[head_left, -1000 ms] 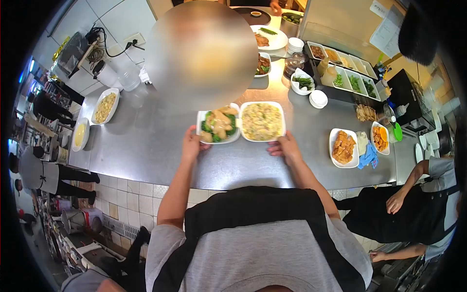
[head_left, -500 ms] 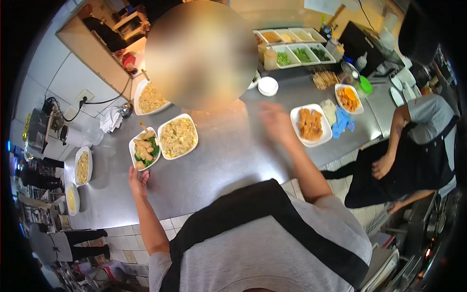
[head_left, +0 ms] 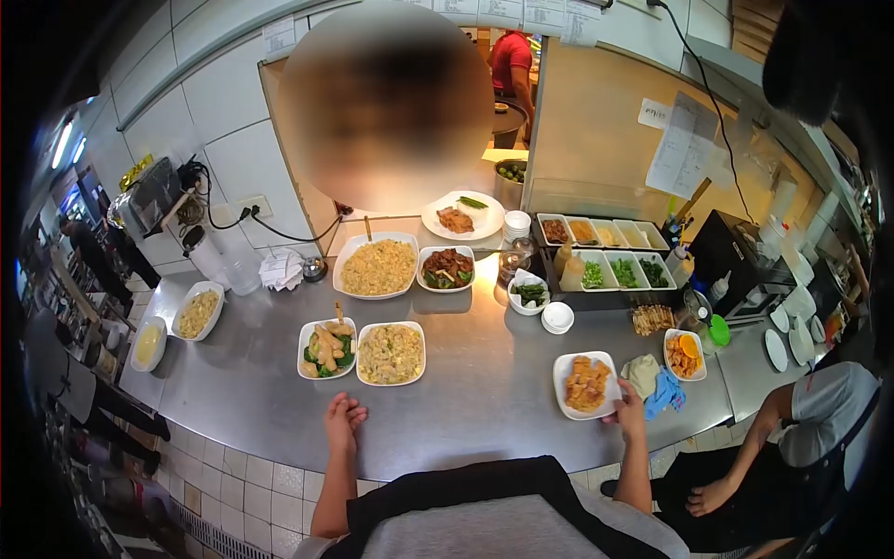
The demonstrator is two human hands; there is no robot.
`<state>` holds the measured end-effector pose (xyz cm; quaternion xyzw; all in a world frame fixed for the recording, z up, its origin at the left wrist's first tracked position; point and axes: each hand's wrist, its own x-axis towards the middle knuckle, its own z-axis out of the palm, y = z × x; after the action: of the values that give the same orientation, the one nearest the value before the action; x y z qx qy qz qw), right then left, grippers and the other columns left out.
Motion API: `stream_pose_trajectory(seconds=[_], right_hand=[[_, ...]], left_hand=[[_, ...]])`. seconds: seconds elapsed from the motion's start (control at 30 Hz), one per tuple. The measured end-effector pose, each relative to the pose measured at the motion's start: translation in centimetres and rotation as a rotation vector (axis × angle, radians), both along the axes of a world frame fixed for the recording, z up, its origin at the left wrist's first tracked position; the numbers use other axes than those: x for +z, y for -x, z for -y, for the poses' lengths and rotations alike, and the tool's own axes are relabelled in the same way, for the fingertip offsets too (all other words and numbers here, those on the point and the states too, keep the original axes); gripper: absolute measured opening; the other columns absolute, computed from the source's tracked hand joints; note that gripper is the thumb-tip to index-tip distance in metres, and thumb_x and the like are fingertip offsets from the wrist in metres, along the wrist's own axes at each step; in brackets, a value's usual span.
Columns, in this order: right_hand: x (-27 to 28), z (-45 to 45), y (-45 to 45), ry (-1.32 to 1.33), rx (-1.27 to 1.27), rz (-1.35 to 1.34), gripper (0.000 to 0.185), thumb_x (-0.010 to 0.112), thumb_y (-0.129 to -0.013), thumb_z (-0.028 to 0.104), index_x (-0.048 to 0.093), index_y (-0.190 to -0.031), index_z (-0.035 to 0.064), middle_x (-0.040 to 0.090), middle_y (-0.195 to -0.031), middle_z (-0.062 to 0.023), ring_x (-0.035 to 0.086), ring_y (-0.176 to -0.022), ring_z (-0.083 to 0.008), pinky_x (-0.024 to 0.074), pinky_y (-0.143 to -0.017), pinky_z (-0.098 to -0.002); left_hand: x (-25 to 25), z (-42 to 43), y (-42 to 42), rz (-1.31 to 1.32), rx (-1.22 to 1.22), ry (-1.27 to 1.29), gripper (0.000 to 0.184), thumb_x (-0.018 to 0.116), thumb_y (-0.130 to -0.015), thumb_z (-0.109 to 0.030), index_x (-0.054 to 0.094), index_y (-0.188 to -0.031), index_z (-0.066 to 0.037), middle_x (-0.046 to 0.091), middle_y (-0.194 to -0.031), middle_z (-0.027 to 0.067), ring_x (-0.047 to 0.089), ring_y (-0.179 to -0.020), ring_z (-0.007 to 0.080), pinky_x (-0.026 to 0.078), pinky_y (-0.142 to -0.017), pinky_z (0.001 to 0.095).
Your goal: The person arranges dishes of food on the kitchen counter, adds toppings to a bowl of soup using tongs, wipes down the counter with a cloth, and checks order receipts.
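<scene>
Evidently, the right hand (head_left: 629, 407) is gripping the rim of the white dish of fried meat (head_left: 562, 380) toward the near right corner of the desk (head_left: 475, 415), presumably to spare the food contact. The left hand (head_left: 345, 416) is curving loosely, holding nothing, between the near edge and the bowl of greens (head_left: 326, 376).

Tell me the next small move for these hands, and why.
Perhaps draw the fried-food dish left across the steel counter: the right hand appears to hold its rim, the left hand looks empty, and no other dish stands between them.
</scene>
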<state>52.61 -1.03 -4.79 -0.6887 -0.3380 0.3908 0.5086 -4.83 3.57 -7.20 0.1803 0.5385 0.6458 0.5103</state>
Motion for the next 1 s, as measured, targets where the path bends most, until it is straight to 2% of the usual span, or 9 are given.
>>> stream_pose_trajectory(seconds=[0.17, 0.43, 0.7, 0.77, 0.8, 0.87, 0.9, 0.97, 1.0], right_hand=[[-0.4, -5.3, 7.5, -0.015, 0.176, -0.168, 0.059, 0.042, -0.077, -0.011, 0.034, -0.132, 0.0081, 0.052, -0.108, -0.0153, 0.065, -0.073, -0.0240, 0.0583, -0.050, -0.0294], [-0.3, -11.6, 17.5, -0.014, 0.374, -0.283, 0.062, 0.043, -0.078, -0.011, 0.028, -0.136, 0.0070, 0.044, -0.120, -0.0177, 0.064, -0.071, -0.0236, 0.0572, -0.049, -0.0286], [0.3, -11.9, 17.8, -0.060, 0.555, -0.419, 0.058, 0.047, -0.090, 0.005, 0.024, -0.142, 0.0101, 0.043, -0.129, -0.0152, 0.062, -0.073, -0.0178, 0.0528, -0.064, -0.0282], [1.7, -11.2, 14.1, -0.166, 0.431, -0.354, 0.047, 0.048, -0.093, 0.012, 0.036, -0.138, 0.0082, 0.049, -0.125, -0.0132, 0.062, -0.076, -0.0178, 0.0517, -0.068, -0.0282], [2.5, -10.6, 10.9, -0.275, 0.373, -0.156, 0.037, 0.047, -0.094, 0.021, 0.049, -0.127, 0.0057, 0.053, -0.119, -0.0111, 0.063, -0.078, -0.0173, 0.0517, -0.067, -0.0278], [2.5, -8.9, 2.2, -0.371, 0.048, 0.080, 0.034, 0.048, -0.093, 0.031, 0.059, -0.109, 0.0037, 0.061, -0.098, -0.0081, 0.062, -0.080, -0.0158, 0.0510, -0.064, -0.0277], [3.1, -7.5, -1.9, -0.378, -0.187, 0.233, 0.032, 0.046, -0.094, 0.028, 0.061, -0.100, 0.0001, 0.062, -0.088, -0.0083, 0.059, -0.078, -0.0142, 0.0487, -0.064, -0.0279], [1.3, -4.8, -10.9, -0.518, -0.577, 0.903, 0.032, 0.044, -0.095, 0.022, 0.060, -0.093, -0.0053, 0.061, -0.088, -0.0151, 0.057, -0.078, -0.0283, 0.0449, -0.071, -0.0364], [3.6, -2.0, -11.8, -0.261, -0.671, 0.864, 0.031, 0.042, -0.095, 0.021, 0.059, -0.099, -0.0044, 0.060, -0.089, -0.0190, 0.055, -0.081, -0.0353, 0.0443, -0.076, -0.0385]], left_hand=[[0.3, -1.1, -2.8, -0.002, -0.001, -0.023, 0.033, 0.050, -0.091, -0.012, 0.044, -0.121, -0.002, 0.058, -0.094, 0.0118, 0.062, -0.069, 0.0193, 0.053, -0.058, 0.0274], [-0.9, -0.4, -4.0, -0.288, 0.000, -0.159, 0.038, 0.046, -0.093, -0.009, 0.039, -0.129, 0.001, 0.056, -0.094, 0.0092, 0.059, -0.070, 0.0144, 0.051, -0.059, 0.0244], [-1.3, -0.1, -4.5, -0.462, 0.005, -0.221, 0.034, 0.047, -0.094, -0.010, 0.045, -0.126, 0.000, 0.057, -0.090, 0.0078, 0.058, -0.068, 0.0127, 0.050, -0.059, 0.0236], [-1.7, -0.1, -4.3, -0.433, 0.006, -0.223, 0.033, 0.047, -0.093, -0.009, 0.047, -0.125, 0.000, 0.057, -0.089, 0.0076, 0.058, -0.068, 0.0124, 0.050, -0.059, 0.0231], [-1.9, -0.2, -4.2, -0.420, 0.005, -0.227, 0.032, 0.047, -0.093, -0.009, 0.047, -0.124, 0.000, 0.057, -0.089, 0.0075, 0.058, -0.068, 0.0122, 0.050, -0.059, 0.0229], [-1.7, -0.1, -4.4, -0.452, 0.004, -0.213, 0.031, 0.046, -0.093, -0.008, 0.048, -0.122, 0.002, 0.058, -0.088, 0.0071, 0.057, -0.067, 0.0117, 0.049, -0.059, 0.0231], [-1.4, -0.1, -4.5, -0.468, 0.001, -0.206, 0.030, 0.045, -0.093, -0.007, 0.048, -0.121, 0.002, 0.058, -0.087, 0.0069, 0.057, -0.067, 0.0115, 0.049, -0.059, 0.0232], [-0.7, -0.2, -4.9, -0.513, 0.009, -0.165, 0.029, 0.046, -0.092, -0.008, 0.050, -0.119, 0.002, 0.058, -0.085, 0.0065, 0.056, -0.066, 0.0110, 0.049, -0.059, 0.0231], [-0.6, -0.2, -5.1, -0.534, 0.014, -0.143, 0.028, 0.046, -0.092, -0.008, 0.051, -0.118, 0.001, 0.059, -0.084, 0.0063, 0.056, -0.065, 0.0107, 0.049, -0.058, 0.0230]])
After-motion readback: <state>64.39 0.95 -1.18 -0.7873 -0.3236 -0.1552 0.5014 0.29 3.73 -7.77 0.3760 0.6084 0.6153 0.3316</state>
